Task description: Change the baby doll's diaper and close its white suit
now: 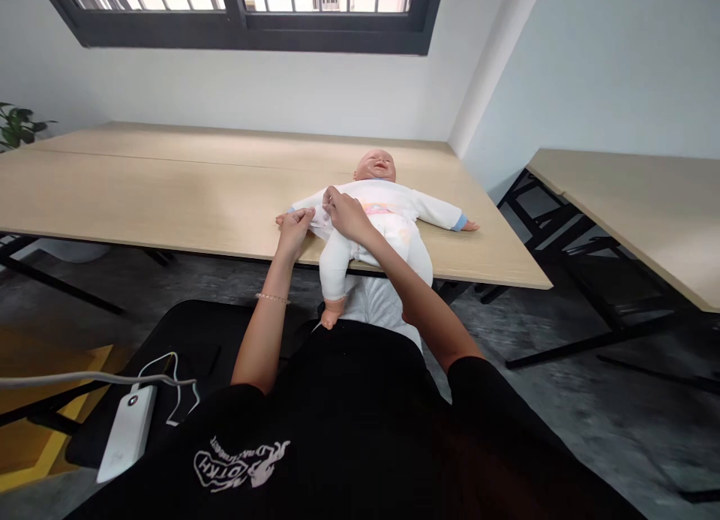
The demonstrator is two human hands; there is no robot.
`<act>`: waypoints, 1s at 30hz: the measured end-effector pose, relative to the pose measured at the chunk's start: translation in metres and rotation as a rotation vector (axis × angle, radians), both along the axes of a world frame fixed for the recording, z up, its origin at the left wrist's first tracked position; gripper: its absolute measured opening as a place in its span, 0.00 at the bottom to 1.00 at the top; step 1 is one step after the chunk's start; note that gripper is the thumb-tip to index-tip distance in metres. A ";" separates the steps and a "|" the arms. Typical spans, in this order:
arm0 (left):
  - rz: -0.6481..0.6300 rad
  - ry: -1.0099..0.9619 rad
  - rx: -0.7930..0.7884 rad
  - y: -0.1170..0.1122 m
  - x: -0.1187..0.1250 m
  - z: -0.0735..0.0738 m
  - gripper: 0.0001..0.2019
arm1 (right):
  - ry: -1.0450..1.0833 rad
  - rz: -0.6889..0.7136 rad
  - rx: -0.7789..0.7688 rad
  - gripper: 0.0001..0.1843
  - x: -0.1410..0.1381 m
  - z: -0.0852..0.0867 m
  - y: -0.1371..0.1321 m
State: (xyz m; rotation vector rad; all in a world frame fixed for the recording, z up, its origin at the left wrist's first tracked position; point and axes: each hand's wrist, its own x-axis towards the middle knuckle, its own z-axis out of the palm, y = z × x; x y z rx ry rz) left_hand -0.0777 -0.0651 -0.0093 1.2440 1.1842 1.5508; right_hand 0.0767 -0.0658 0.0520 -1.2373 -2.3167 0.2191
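A baby doll lies on its back at the table's front edge, its legs toward me and one foot hanging over the edge. It wears a white long-sleeved top with blue cuffs and white trousers. Beside the doll's arm on the left, my left hand is closed, thumb and fingers pinching the side of the top. My right hand is over the doll's left-hand side, fingers curled and closed on the same white cloth. The cloth between the two hands looks pulled taut. Fingertips are partly hidden.
The doll lies on a long wooden table below a window. Another table stands to the right. A black chair at my left bears a white power bank with cables. A plant is at far left.
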 end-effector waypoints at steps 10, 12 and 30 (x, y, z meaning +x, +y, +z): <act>-0.083 0.027 0.056 -0.002 0.000 0.001 0.16 | -0.255 -0.037 0.020 0.14 0.012 0.016 -0.007; -0.178 0.014 0.062 -0.004 0.000 0.002 0.14 | -0.278 -0.031 0.002 0.15 0.013 0.018 -0.006; -0.005 -0.210 0.036 -0.005 0.001 0.003 0.07 | -0.368 -0.010 0.018 0.14 0.009 0.021 -0.011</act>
